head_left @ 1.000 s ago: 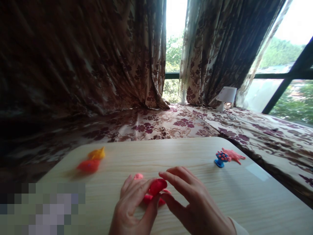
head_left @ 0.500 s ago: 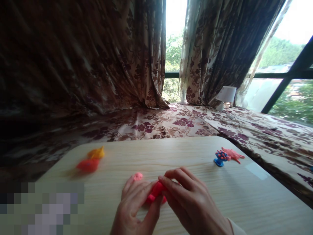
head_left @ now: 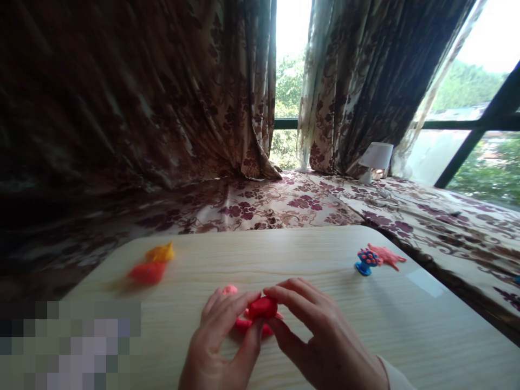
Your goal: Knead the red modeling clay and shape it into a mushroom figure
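Observation:
A rounded lump of red modelling clay (head_left: 263, 307) is pinched between my two hands, above the table. My left hand (head_left: 221, 338) grips its left side with thumb and fingers. From the right, my right hand (head_left: 314, 330) closes thumb and fingertips on the same lump. Beneath it, more red clay (head_left: 244, 325) lies on the table, partly covered by the hands. A small pink clay piece (head_left: 229, 290) sits just beyond my left fingers.
The pale wooden table (head_left: 244, 254) holds a blurred orange-red clay piece (head_left: 147, 272) and a yellow one (head_left: 161, 252) at left. At right stand a blue clay figure with pink dots (head_left: 367, 260) and a flat pink clay piece (head_left: 390, 257). A white lamp (head_left: 377, 156) is behind.
Both hands have spread slightly apart around the red clay, so the lump shows more fully and looks rounder. The other clay pieces stay where they were.

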A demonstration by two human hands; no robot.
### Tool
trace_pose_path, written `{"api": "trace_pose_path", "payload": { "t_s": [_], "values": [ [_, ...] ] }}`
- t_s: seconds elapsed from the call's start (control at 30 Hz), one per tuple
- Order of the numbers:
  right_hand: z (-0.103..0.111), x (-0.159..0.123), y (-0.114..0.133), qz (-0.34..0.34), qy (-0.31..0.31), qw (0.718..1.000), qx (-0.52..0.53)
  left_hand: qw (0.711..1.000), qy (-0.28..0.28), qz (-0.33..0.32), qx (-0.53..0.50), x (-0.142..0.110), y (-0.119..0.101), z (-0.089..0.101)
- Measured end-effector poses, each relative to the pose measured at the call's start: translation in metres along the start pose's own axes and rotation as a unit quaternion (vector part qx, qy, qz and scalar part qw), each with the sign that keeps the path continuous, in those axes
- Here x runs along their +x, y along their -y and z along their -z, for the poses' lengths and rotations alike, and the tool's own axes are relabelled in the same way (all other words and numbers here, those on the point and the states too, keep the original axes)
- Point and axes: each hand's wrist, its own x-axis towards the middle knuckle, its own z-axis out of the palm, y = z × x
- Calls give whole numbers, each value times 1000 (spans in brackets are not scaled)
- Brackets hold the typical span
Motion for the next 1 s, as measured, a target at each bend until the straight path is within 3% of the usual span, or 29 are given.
{"api": "trace_pose_path", "payload": {
  "t_s": [0.43,0.73,1.0],
  "values": [
    [3,1,3,42,-20,998,-44,999,16,-41,12,4,-6,1],
    [1,-2,1,-14,-46,999,-22,999,18,51,-2,1,-5,0],
    [1,-1,0,10,-24,999,-28,999,22,-24,31,0,-3,1]
  ]
}}
